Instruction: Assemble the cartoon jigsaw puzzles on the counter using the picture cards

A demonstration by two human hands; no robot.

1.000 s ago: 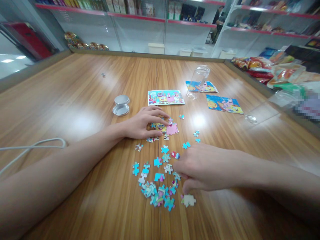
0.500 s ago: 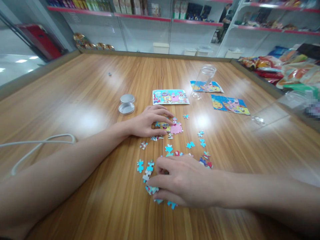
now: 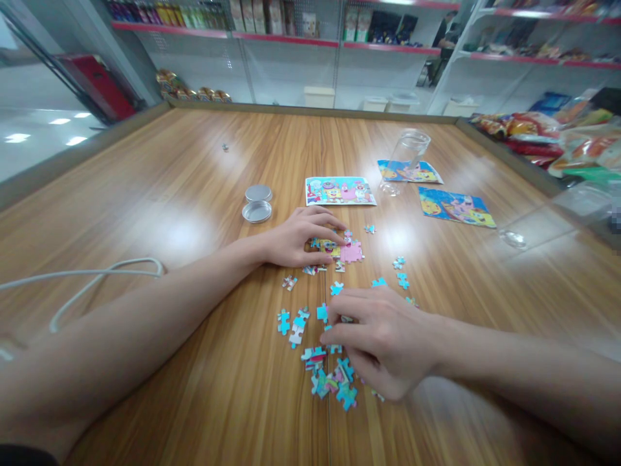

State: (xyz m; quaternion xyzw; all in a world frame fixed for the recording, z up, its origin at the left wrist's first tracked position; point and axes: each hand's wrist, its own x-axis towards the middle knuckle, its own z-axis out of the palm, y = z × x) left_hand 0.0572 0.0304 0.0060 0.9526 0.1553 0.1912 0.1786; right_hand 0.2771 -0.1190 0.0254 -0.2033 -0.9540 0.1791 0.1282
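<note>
My left hand [image 3: 305, 236] rests with spread fingers around a small joined patch of jigsaw puzzle [image 3: 353, 251], which shows yellow and pink cartoon figures and is partly covered by the fingers. Bent over loose puzzle pieces is my right hand [image 3: 383, 336], its fingers apart; the surface beneath its palm is hidden. Mostly blue pieces [image 3: 346, 395] are heaped just below its fingertips. To their left lie two linked pieces [image 3: 299, 328] and a single blue piece [image 3: 284, 321]. Beyond the left hand lies a picture card [image 3: 340, 191] with similar cartoon figures.
Two round metal tin parts [image 3: 257, 211] sit left of the card. A clear jar [image 3: 407, 158] stands over one blue picture sheet; another sheet [image 3: 456, 207] lies nearer. At right is a transparent container [image 3: 548, 220]. A white cable [image 3: 116, 268] crosses the left side.
My right hand has shifted rightward and up, uncovering the heap of pieces near the table's seam. The left hand stays on the joined patch. The view has moved slightly.
</note>
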